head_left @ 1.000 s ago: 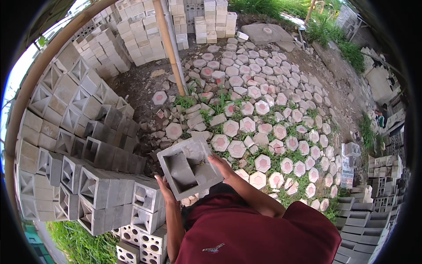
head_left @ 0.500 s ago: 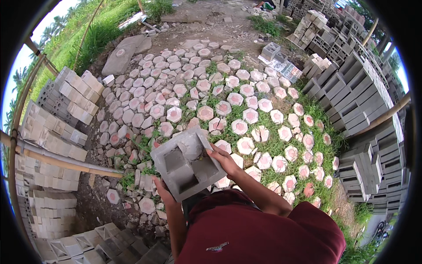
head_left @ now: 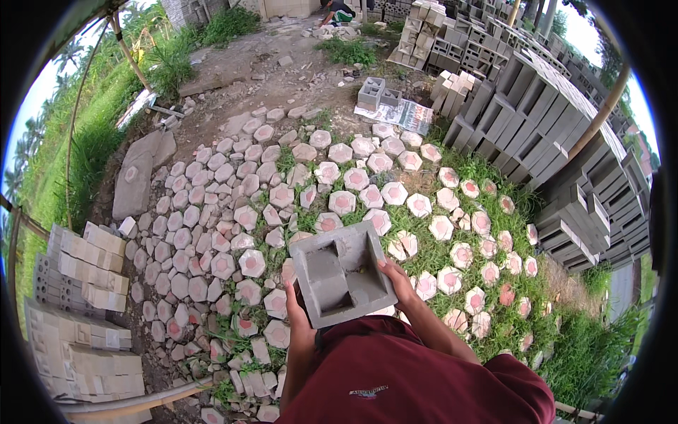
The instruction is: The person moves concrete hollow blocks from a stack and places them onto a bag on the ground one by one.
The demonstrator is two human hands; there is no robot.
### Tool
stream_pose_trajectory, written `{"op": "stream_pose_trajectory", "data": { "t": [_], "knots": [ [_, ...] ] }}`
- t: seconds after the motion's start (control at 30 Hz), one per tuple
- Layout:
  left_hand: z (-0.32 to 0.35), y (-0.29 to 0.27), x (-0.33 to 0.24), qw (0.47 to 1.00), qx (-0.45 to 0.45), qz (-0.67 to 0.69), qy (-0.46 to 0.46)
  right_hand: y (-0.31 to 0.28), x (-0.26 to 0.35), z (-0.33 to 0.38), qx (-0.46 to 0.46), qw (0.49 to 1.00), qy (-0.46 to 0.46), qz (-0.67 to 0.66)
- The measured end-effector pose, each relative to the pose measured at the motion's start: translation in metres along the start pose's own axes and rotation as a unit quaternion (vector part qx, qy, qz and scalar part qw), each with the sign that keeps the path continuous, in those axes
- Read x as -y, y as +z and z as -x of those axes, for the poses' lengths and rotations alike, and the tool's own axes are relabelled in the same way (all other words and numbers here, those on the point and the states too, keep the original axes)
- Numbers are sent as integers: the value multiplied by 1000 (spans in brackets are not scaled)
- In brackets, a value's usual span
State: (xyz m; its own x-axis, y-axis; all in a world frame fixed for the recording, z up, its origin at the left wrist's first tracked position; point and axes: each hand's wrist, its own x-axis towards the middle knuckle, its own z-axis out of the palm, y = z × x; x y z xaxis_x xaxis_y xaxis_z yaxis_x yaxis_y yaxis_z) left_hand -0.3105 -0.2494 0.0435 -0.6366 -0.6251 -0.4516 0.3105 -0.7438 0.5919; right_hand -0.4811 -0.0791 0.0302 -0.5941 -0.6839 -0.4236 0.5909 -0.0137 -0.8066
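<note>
A grey hollow concrete block [head_left: 344, 273] is held up in front of my body, its hollow side facing up toward me. My left hand [head_left: 298, 311] presses against its left side, thumb along the edge and the other fingers mostly out of sight. On the right side, my right hand [head_left: 397, 281] clasps the block near its lower corner, with the fingers partly hidden underneath. Below the block lie hexagonal paving stones [head_left: 342, 203] with reddish centres, set among grass and rubble.
Tall stacks of grey blocks [head_left: 522, 116] line the right side. Pale block stacks [head_left: 92, 268] stand at left near a bamboo pole [head_left: 141, 401]. Farther ahead, two blocks [head_left: 372, 92] rest by a printed sheet [head_left: 406, 115]. Another person [head_left: 339, 13] crouches at the far end.
My view has swung rightward and up, showing more of the far ground. The block has turned and levelled between my hands, and my left hand has moved up along its side.
</note>
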Motion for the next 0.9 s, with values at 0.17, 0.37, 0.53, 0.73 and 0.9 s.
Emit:
{"op": "stream_pose_trajectory", "data": {
  "t": [0.17,0.37,0.53,0.73,0.9],
  "knots": [
    [-120,23,-24,997,60,-35,-23,2,38,-85,-47,998,5,-38],
    [-203,77,-34,991,69,-106,-37,7,99,-138,-92,994,-27,-53],
    [-281,118,-23,975,121,-183,-35,-25,142,-211,-103,993,-13,-65],
    [-363,209,-6,981,53,-187,-5,-78,215,-302,-59,995,-14,-81],
    [-433,264,10,971,84,-220,28,-105,300,-351,-68,997,-29,-13]
  ]
}}
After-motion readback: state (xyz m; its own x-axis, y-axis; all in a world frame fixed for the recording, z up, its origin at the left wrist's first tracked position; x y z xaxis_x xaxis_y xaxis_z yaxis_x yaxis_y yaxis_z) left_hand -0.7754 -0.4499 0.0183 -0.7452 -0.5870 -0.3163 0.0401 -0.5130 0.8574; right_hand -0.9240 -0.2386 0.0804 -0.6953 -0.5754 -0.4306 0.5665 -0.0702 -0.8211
